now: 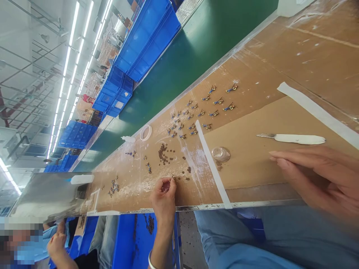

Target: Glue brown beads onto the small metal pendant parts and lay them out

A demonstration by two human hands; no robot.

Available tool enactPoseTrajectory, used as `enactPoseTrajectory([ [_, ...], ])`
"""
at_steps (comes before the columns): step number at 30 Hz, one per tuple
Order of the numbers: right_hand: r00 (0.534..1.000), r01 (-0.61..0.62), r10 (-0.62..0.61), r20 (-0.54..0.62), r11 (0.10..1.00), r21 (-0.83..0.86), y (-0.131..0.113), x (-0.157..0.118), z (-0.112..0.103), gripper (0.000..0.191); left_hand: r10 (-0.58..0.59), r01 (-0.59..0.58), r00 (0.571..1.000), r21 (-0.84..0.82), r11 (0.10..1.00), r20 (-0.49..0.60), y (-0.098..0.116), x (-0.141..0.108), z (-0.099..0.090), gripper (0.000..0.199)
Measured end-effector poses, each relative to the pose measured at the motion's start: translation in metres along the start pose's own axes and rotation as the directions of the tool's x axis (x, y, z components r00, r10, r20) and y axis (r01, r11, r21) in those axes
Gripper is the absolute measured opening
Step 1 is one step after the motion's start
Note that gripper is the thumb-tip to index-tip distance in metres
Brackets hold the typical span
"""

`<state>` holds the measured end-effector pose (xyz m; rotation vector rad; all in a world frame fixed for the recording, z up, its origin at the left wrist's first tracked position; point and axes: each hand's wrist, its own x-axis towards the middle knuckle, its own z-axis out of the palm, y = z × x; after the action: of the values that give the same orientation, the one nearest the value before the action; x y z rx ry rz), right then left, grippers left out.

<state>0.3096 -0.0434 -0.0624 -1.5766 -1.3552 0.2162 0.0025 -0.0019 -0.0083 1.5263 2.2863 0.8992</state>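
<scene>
My left hand (pixel 165 196) is closed in a pinch at the table's near edge, beside loose small brown discs; whatever lies between its fingertips is too small to name. Further up is a pile of brown discs (pixel 163 153). My right hand (pixel 314 172) hovers at the right, thumb and forefinger pressed together, with nothing I can make out at their tips. Just above it lies a white-handled pointed tool (pixel 300 139). A small clear glass dish (pixel 221 154) sits between the hands. Several small blue and yellow figures (pixel 213 113) lie in rows beyond.
Left of the discs are a tape roll (pixel 146 132), a small white bottle (pixel 128 139) and more figures (pixel 113 187). A white tape strip (pixel 211 164) crosses the brown table. Behind run a green belt (pixel 196 56) and blue crates (pixel 146 41). Another person's hand (pixel 57 244) shows lower left.
</scene>
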Motion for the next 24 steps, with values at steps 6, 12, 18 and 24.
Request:
enactPoseTrajectory([
  [6,0.999,-0.001,0.001,-0.032,1.0,-0.004,-0.007,-0.04,0.017,0.042,-0.078,0.085,0.996,-0.214,0.973,0.042,0.001,0.004,-0.007,0.028],
  [12,0.992,0.11,-0.112,-0.052,0.993,-0.046,-0.004,-0.006,0.01,0.031,-0.102,0.209,0.971,-0.565,0.798,0.216,0.038,0.021,0.003,0.031],
  [18,0.923,0.355,-0.359,-0.136,0.933,-0.05,-0.008,0.025,-0.002,0.014,0.156,0.131,0.898,-0.588,0.799,0.412,0.101,0.069,0.042,0.024],
  [24,0.894,0.406,-0.403,-0.197,0.913,-0.028,-0.011,0.028,0.003,0.016,0.364,-0.191,0.724,-0.337,0.922,0.586,0.155,0.096,0.096,0.012],
])
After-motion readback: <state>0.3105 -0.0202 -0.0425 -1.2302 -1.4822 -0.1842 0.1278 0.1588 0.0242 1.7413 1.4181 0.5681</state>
